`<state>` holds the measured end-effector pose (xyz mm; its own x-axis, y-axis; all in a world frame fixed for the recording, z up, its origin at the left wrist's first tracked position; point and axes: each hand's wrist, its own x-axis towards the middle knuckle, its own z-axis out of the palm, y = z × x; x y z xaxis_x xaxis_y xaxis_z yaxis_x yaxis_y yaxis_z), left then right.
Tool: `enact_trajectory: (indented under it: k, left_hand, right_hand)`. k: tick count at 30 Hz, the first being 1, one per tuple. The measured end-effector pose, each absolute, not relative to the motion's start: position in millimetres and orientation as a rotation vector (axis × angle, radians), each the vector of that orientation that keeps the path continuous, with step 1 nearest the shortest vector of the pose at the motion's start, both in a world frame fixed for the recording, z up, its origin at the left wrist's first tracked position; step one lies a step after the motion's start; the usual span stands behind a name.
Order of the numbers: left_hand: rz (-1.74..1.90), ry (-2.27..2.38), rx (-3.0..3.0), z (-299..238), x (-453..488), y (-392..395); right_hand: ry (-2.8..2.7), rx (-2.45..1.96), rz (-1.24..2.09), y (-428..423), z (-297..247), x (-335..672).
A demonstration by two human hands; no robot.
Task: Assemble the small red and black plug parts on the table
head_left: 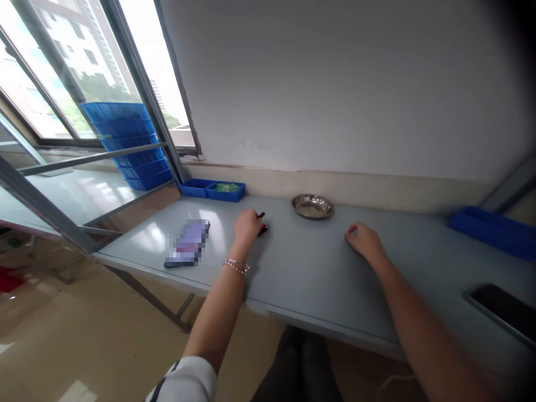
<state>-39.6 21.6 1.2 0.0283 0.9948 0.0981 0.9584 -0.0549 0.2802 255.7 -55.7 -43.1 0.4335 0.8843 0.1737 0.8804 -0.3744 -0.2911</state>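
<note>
My left hand (248, 226) is closed over a small black-and-red tool (263, 228) at the middle left of the grey table (318, 273). Two dark ends of the tool stick out past the fingers, one with a red part; its exact kind is hidden by the hand. To the right, my right hand (364, 240) is low at the tabletop with its fingers curled in, and nothing shows in it. Between and beyond the hands stands a round shiny metal dish (312, 206), touched by neither.
Left of my left hand lies a blurred-out purple flat item (188, 244). Two small blue trays (226, 192) stand at the back left, one with green contents. A blue bin (492, 230) and a dark phone-like slab (505, 310) are at right. Stacked blue crates (134, 145) stand by the window.
</note>
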Motion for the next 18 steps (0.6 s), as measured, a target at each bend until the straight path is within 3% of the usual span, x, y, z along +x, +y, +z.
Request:
enact_trajectory:
  k: [7, 18]
  left_hand:
    - [0.365, 2.222, 1.922, -5.7, -71.7, 39.1]
    - [0.267, 1.954, 2.281, -2.2, -32.6, 14.8]
  right_hand:
    - [-1.494, -2.35, 0.006, -56.9, -42.1, 254.1]
    - [-1.465, -2.328, 0.011, -57.5, -42.0, 252.1]
